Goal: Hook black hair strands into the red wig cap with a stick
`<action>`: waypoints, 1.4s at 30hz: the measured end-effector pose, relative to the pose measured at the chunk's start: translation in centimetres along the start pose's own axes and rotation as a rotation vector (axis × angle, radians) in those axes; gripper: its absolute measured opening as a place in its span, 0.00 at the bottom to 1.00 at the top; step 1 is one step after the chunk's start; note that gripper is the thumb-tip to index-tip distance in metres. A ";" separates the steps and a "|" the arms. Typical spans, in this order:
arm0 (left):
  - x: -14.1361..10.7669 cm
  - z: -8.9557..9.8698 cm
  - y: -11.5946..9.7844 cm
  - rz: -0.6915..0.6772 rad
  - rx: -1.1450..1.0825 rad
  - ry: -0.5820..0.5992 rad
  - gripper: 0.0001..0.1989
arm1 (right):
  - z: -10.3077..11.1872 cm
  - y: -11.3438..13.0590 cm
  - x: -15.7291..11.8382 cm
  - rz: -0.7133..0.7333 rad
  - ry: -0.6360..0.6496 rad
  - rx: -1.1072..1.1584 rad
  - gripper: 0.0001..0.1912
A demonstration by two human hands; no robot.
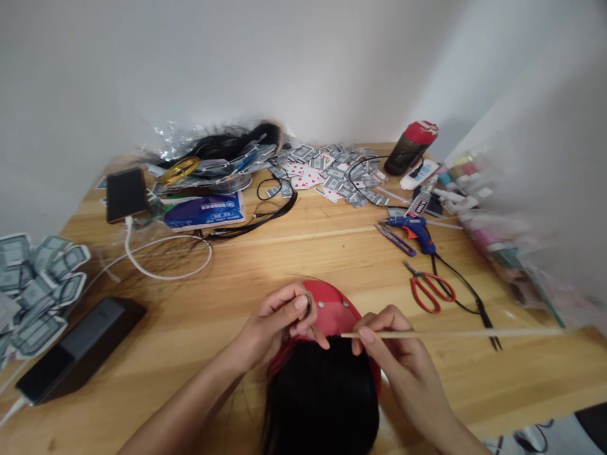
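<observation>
Black hair (322, 392) by the bench's (303, 253) near edge could snag if right fingers (366, 335), closed round a thin stick (455, 333), slip, left fingers (300, 303) pinching a dark piece (308, 308).

A wooden table (294, 253) lies under the right hand (403, 360); pale walls (308, 69) rise beyond it; whitish floor (562, 439) shows rightward, nearer.
</observation>
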State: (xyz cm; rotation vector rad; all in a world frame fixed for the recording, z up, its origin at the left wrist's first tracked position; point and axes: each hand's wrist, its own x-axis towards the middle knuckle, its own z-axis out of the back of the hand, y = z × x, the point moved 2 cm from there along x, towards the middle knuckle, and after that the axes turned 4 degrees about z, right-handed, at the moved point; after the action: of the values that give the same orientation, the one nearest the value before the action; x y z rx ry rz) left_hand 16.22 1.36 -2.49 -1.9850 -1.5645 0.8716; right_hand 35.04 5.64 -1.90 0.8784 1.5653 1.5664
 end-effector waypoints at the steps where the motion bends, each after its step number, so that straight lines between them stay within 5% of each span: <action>1: 0.0 0.0 0.0 0.009 -0.019 0.001 0.17 | 0.0 0.0 -0.1 0.016 0.017 0.000 0.10; 11: 0.5 0.2 -0.4 0.031 -0.182 -0.037 0.14 | 0.6 0.0 0.2 -0.035 0.065 0.108 0.08; 25: 0.5 0.3 0.0 -0.033 -0.047 -0.125 0.17 | 1.1 0.1 1.0 -0.123 0.125 0.136 0.14; 36: 0.2 0.2 -0.2 0.020 -0.119 -0.017 0.16 | 0.6 0.2 0.3 -0.034 0.103 0.017 0.10; 42: 0.4 0.3 -0.4 -0.003 -0.153 -0.059 0.16 | 1.1 0.0 0.6 -0.085 0.143 0.077 0.11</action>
State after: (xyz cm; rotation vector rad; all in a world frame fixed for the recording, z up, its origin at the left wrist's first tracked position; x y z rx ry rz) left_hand 15.80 1.85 -2.53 -2.0790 -1.7125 0.8385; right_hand 35.68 6.67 -1.88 0.7447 1.7515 1.5459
